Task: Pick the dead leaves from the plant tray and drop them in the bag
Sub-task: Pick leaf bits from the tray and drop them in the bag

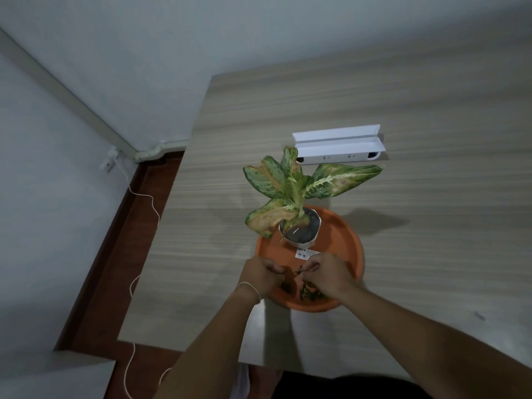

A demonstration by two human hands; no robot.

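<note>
Both hands, left (260, 275) and right (326, 273), pinch a small dead leaf (299, 271) lying roughly crosswise above the tray (349, 240).

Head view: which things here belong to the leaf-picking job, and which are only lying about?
Belong to the job:
orange tray
dead leaves in the tray
potted plant
left hand
right hand, pinching a leaf bit

Only lying about:
white box behind the plant
white cable on the floor

No bag is in view.
</note>
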